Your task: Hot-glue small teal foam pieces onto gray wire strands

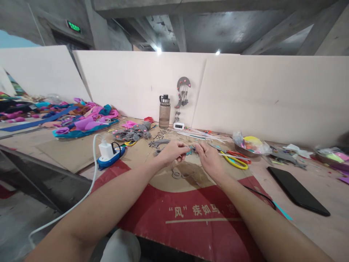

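Over the middle of the cardboard, both my hands are drawn close together, nearly meeting. My left hand (pixel 174 151) pinches a small teal piece (pixel 188 151) between thumb and fingers. Close against it, my right hand (pixel 206 155) is closed at the fingertips around a small dark blue bit (pixel 193 149), partly hidden by the fingers. A grey crescent-shaped felt piece (pixel 160 143) lies just beyond my left wrist. Right of my right hand rest yellow-handled scissors (pixel 236 162) and a red-handled tool (pixel 241 155). Below the hands, thin ring-shaped pieces (pixel 176 175) lie on the cardboard.
A red-and-tan cardboard sheet (pixel 188 233) covers the table. Around it are a water bottle (pixel 164 115), a small clock (pixel 179 126), a blue power strip (pixel 110 160) with a white cable, a metal bowl (pixel 252 150), a black phone (pixel 298 191) and heaped coloured felt (pixel 89 122).
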Action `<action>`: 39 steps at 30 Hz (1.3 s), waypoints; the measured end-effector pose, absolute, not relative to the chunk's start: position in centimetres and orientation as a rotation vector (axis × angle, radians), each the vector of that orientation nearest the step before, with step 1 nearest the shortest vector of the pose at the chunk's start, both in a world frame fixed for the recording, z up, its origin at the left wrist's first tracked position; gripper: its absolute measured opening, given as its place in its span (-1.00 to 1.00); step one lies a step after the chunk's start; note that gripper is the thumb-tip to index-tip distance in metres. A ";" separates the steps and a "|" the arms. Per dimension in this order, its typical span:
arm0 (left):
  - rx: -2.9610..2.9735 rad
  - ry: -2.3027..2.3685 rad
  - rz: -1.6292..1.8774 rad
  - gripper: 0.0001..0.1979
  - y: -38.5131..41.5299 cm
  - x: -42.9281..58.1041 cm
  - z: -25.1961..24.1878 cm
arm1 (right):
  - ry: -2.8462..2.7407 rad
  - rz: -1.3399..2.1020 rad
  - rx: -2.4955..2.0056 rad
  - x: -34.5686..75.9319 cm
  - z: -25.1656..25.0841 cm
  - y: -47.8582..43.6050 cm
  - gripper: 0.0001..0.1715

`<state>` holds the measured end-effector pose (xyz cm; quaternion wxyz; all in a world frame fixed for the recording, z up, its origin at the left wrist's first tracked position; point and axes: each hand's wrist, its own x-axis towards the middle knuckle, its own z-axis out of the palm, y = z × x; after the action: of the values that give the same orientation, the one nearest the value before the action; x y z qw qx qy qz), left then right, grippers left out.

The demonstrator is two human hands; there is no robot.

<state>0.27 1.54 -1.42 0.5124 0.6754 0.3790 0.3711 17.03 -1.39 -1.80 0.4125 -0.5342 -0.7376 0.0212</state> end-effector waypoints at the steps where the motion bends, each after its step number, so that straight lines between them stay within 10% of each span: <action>1: 1.611 0.910 0.898 -0.81 1.6 0.2 -1.4 | -1.845 0.085 -1.314 16.9 -1.8 -1.5 -0.67; 39: 1.680 0.867 0.917 -0.82 1.5 0.1 -1.4 | -1.920 -0.532 -1.359 16.4 -2.0 -2.1 -0.88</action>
<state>0.07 1.46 -1.40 0.4972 0.6937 0.3581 0.3786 16.36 -2.06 -2.03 0.3571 -0.5264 -0.7436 -0.2060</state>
